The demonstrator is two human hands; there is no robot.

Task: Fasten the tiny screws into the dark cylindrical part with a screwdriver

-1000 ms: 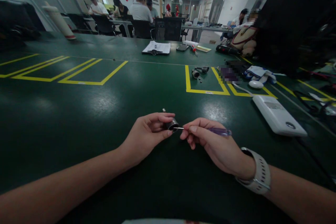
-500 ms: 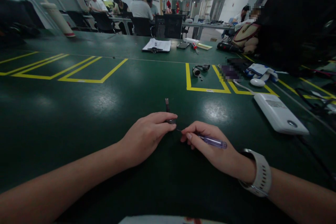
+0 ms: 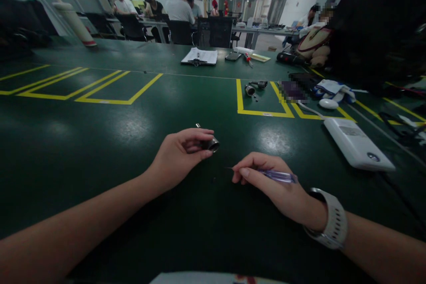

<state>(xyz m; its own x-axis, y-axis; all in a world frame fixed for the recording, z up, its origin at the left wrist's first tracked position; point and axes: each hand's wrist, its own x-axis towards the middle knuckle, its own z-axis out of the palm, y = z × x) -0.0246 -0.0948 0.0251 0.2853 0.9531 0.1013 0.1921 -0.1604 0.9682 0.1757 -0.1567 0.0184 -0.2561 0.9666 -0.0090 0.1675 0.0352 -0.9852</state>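
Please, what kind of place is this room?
Probably a shared assembly workshop or training room. The long green table bears yellow taped boxes, small metal parts lie in one box, and other people sit at desks behind.

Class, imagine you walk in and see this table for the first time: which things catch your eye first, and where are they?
First, the two hands low in the middle: the left hand pinches a small metal part, and the right hand holds a thin screwdriver with a purple handle, its tip apart from the part. Next, the yellow lines on the green table, and a white box at the right.
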